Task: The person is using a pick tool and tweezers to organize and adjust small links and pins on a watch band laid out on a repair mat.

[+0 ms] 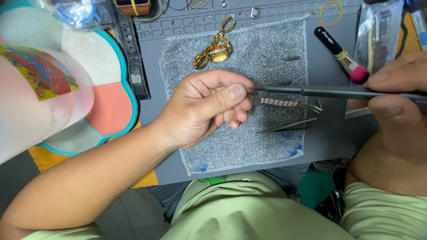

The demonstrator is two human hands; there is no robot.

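My left hand (208, 106) pinches one end of a slim pink-and-silver watch bracelet (284, 103) above a grey cloth (262, 53). My right hand (393, 95) grips a long dark rod-like tool (329, 92) whose tip meets the bracelet end at my left fingertips. Silver tweezers (289, 126) lie on the cloth just below the bracelet. A gold watch with a chain band (215, 49) rests at the cloth's far side.
A grey work mat (329, 133) lies under the cloth. A pink-tipped brush (340, 53), a plastic bag (380, 31) and a yellow rubber band (330, 12) sit at right. A black strap (133, 58), a translucent cup (35, 93) and a flower-shaped tray (104, 111) are at left.
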